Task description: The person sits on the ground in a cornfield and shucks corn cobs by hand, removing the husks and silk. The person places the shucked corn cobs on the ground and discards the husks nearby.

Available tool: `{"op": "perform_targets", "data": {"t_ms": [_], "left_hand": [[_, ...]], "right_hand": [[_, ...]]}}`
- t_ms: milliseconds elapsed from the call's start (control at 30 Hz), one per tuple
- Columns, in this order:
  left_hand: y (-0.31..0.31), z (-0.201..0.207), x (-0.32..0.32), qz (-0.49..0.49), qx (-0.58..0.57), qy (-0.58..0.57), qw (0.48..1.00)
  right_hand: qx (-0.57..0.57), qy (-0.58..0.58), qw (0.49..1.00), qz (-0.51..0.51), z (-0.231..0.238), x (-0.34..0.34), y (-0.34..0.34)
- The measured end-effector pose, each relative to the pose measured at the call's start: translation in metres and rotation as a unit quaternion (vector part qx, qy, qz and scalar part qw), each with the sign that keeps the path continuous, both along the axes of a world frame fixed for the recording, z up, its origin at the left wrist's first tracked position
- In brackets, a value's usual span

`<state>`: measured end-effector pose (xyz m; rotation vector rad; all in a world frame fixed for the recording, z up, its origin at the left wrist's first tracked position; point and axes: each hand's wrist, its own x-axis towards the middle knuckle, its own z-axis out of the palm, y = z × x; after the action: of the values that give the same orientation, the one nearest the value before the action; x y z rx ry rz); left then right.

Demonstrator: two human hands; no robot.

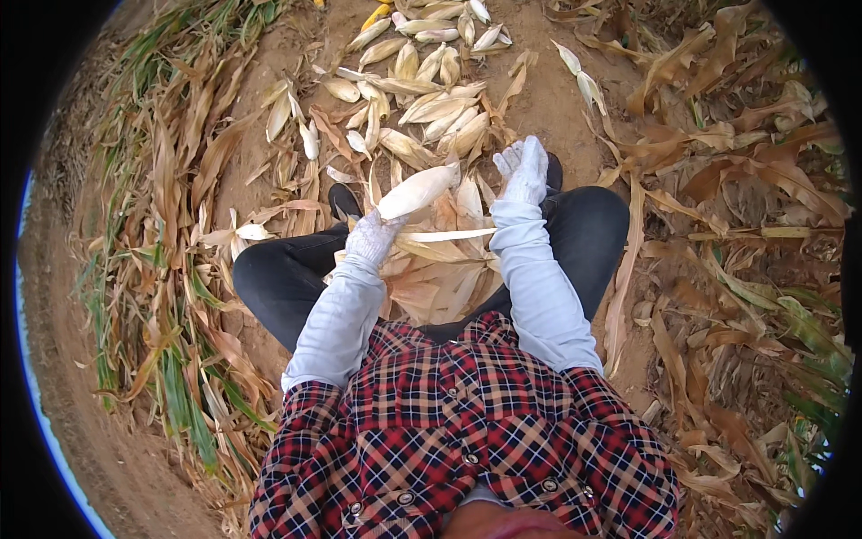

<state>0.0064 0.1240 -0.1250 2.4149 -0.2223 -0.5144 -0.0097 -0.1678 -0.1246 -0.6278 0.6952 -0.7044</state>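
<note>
My left hand (371, 239), in a white knit glove, is closed around the lower end of a corn ear (420, 191). The ear is wrapped in pale husk and tilts up to the right. A long, narrow husk strip (446, 235) stretches from beside this hand toward my right forearm. My right hand (525, 171), also gloved, is held above my right shoe with its fingers apart and nothing visible in them. Loose dry husks (440, 278) lie between my bent legs, below both hands.
Ahead of me lies a pile of corn ears in husk (431, 112), with a bare yellow cob (375, 16) at its far edge. One ear (582, 79) lies apart at the right. Dry stalks and leaves (171, 242) line the left; more dry leaves (745, 180) cover the right.
</note>
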Motion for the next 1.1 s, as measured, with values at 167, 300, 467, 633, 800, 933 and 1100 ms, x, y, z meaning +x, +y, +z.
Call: {"op": "perform_targets", "data": {"t_ms": [167, 300, 467, 633, 800, 933, 1100], "left_hand": [[0.015, -0.007, 0.012, 0.088, -0.126, -0.075, 0.985], [0.026, 0.018, 0.028, 0.12, -0.128, -0.1, 0.979], [0.016, 0.045, 0.035, 0.23, -0.09, -0.106, 0.963], [-0.002, 0.015, 0.023, 0.127, 0.061, -0.077, 0.987], [-0.053, -0.033, -0.043, -0.248, 0.188, 0.054, 0.949], [-0.09, -0.036, -0.09, -0.44, 0.149, 0.137, 0.875], [-0.061, -0.095, -0.066, -0.348, 0.042, 0.123, 0.929]], "right_hand": [[-0.003, -0.04, 0.999, 0.018, 0.001, -0.002, 0.002], [0.014, -0.009, 0.999, 0.035, 0.002, 0.002, 0.002], [0.005, 0.015, 0.999, 0.04, 0.004, -0.001, 0.002], [-0.035, -0.003, 0.998, 0.061, 0.009, -0.002, 0.01], [-0.335, 0.02, 0.924, 0.183, 0.011, -0.011, 0.036], [-0.554, 0.107, 0.597, 0.571, -0.014, -0.03, 0.04], [-0.56, 0.232, 0.313, 0.732, -0.036, -0.036, 0.056]]}}
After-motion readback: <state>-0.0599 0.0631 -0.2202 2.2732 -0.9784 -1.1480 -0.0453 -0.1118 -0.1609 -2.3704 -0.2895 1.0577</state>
